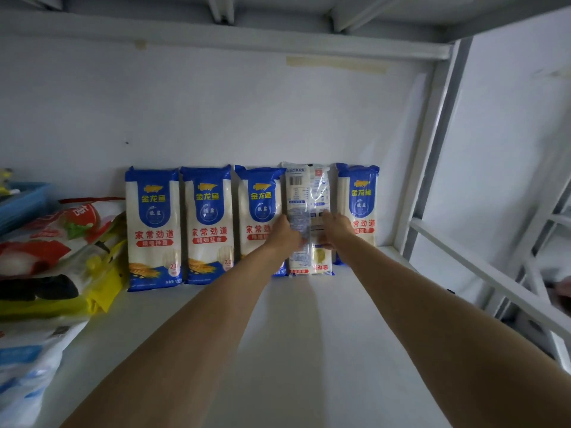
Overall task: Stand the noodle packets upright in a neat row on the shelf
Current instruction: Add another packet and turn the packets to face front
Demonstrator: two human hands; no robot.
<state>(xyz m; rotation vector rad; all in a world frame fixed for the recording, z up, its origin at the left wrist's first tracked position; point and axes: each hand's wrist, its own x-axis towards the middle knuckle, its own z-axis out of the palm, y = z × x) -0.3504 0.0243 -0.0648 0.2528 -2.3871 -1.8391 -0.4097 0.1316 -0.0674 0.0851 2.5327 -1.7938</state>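
Both hands, left hand (285, 233) and right hand (335, 230), grip the back-facing noodle packet (309, 193) at frame centre, upright among 4 front-facing packets (153, 230) on the white shelf (309, 335); foreground shelf bare.

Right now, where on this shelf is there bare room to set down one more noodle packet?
The shelf is bare in front of the packet row, between the forearms, and at the right end by the white post. It is crowded on the left, where the snack bags pile up, and where both hands hold the back-facing packet.
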